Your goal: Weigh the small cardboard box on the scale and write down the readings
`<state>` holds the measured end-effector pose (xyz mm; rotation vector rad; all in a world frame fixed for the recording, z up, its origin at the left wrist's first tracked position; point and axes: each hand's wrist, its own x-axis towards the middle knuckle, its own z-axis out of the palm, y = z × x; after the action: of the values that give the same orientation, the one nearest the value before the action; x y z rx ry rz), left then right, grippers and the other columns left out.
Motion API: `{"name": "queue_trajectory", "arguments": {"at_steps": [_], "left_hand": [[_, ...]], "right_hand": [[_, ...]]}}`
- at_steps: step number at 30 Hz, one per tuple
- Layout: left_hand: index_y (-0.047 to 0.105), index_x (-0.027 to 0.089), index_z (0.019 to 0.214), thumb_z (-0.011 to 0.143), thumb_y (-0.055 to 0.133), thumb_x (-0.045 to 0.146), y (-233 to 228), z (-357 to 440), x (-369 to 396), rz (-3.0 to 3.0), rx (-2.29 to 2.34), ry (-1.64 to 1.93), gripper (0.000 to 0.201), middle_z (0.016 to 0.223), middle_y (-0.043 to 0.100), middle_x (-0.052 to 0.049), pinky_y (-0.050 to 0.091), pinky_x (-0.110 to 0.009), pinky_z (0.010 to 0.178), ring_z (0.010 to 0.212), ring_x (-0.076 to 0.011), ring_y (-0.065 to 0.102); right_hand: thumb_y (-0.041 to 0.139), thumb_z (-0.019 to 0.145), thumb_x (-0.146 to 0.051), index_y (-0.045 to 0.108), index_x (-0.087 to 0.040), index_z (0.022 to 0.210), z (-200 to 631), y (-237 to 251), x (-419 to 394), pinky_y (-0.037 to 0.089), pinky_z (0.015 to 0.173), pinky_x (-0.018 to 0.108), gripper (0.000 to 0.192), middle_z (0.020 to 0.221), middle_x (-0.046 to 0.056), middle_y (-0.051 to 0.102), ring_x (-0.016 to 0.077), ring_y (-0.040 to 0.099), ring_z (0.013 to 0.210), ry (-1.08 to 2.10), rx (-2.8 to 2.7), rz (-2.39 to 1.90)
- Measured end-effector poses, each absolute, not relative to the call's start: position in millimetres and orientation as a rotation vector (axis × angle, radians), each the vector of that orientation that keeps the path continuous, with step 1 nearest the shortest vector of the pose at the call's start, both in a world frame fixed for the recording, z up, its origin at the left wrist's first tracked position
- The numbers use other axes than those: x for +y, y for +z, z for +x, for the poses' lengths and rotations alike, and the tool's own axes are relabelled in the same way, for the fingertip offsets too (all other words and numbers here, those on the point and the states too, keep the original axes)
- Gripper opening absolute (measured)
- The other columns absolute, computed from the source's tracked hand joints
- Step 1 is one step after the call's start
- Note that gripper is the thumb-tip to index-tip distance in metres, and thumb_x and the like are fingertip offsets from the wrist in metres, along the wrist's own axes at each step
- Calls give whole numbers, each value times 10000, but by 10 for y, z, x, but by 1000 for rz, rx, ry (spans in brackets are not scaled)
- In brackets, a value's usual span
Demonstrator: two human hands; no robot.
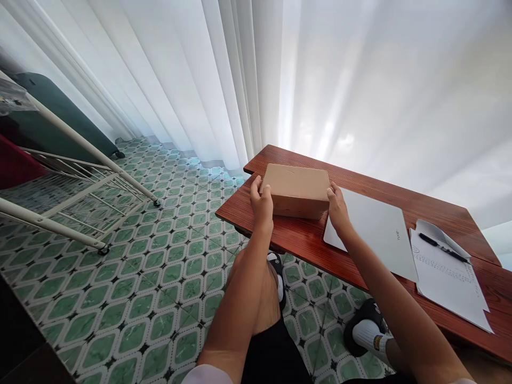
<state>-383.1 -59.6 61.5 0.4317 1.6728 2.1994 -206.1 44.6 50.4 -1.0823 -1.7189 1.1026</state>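
Green patterned tiles cover the floor (120, 298) at the left, where a white metal rack (76, 186) stands in front of a white curtain (224, 80). To the right of the rack is a reddish-brown wooden tabletop (304, 240), with its left end nearest the curtain.

A plain cardboard box (296, 189) lies flat on the left end of the tabletop, closed side up. Its long axis runs left to right, roughly parallel to the near edge of the tabletop, and one long side faces the person.

The left hand (262, 205) is pressed against the left short end of the box, with its fingers (256, 186) curled over the top edge and the thumb on the near corner. The right hand (338, 208) is placed the same way on the right short end, its fingers lying along that end. Both hands are partly closed and clasp the box between them; the box sits directly between the two sets of fingers and touches both.

Just right of the box, touching its right end, lies a closed silver laptop (372, 229). Further right lies a sheet of printed paper (448, 282) with a black pen (442, 247) on top.
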Motion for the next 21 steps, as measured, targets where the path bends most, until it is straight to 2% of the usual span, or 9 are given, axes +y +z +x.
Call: {"name": "queue_trajectory", "arguments": {"at_steps": [9,15,21], "left_hand": [[562,195,1338,919,555,162,579,-3820,-587,312,1671,2165,421,1520,516,-111,417,-359,1139,1404,-261,484],[557,200,1379,951,518,216,563,-3795,-611,335,1642,2108,431,1472,556,-108,457,-401,1093,1343,-290,530],[571,182,1372,939,508,209,580,-3787,-628,342,1623,2120,439,1468,562,-113,474,-404,1073,1338,-293,533]], "right_hand": [[472,946,-520,442,-281,1529,-2091,410,437,204,1277,544,631,1626,55,403,309,323,1521,1063,-1723,-1117],[367,1003,-567,511,-270,1477,-2056,417,378,316,1225,518,578,1510,66,547,303,462,1417,1145,-1771,-1098],[375,994,-580,554,-259,1418,-2063,435,362,336,1201,494,561,1465,79,582,298,496,1370,1124,-1773,-1077]]}}
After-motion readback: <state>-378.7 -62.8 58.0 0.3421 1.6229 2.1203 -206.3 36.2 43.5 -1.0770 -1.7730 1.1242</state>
